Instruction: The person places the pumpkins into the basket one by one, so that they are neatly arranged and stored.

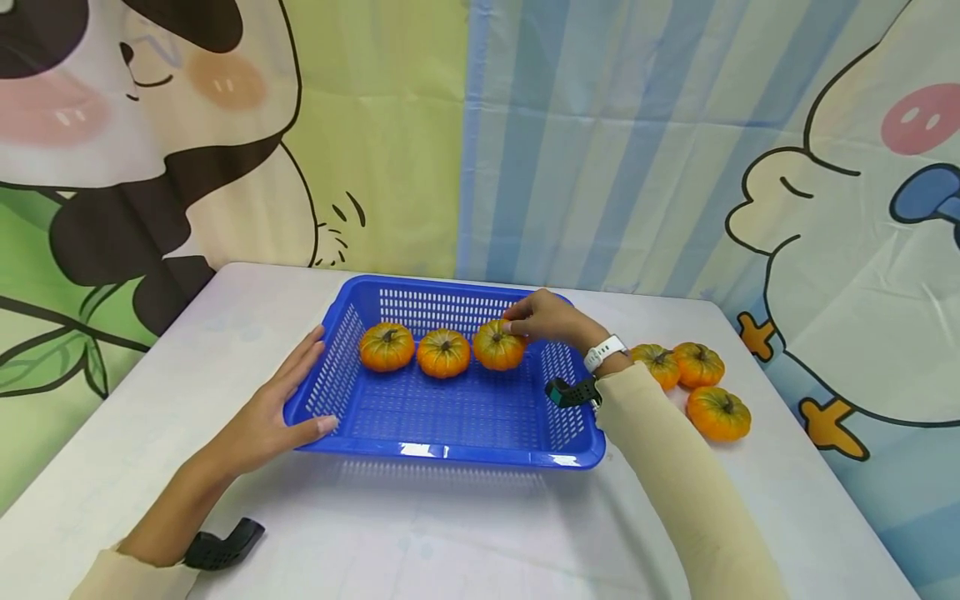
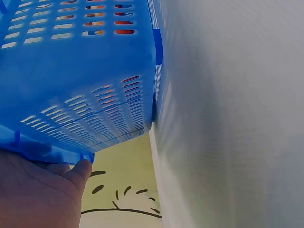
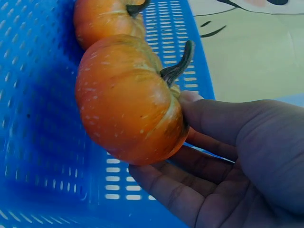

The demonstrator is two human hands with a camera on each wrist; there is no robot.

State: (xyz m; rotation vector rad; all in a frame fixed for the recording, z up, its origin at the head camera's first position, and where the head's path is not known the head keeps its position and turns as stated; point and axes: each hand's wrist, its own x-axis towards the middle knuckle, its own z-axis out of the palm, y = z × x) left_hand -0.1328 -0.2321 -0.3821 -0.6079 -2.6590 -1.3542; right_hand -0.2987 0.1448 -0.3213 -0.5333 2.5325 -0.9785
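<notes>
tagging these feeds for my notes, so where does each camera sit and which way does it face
Head: worn on the head, looking forward and down at the blue basket; left hand, right hand and both forearms show.
Left wrist: on that wrist, facing the basket's slotted outside; part of the left hand shows.
Right wrist: on that wrist, looking into the basket; the right hand shows.
Shared: head and right wrist both show the gripped pumpkin.
</notes>
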